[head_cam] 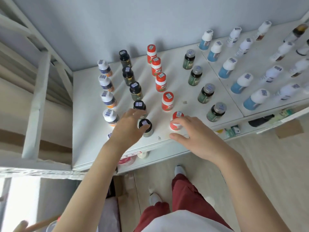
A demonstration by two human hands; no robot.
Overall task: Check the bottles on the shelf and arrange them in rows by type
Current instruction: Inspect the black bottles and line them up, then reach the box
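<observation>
shelf (87, 97) white (grey wall (117, 22) behind) | left hand (128, 129) grasps dark bottle (145, 123) | right hand (197, 136) grasps red bottle (177, 115)

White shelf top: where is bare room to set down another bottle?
Widest bare lane: between the red-capped orange bottles and the grey-capped green bottles. Another strip runs left of the white-capped bottles. Crowded around the front black-capped bottles.

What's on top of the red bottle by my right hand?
A small barcode sticker sits on the red bottle's cap. The right hand's fingers curl round its body, covering most of the label.
</observation>
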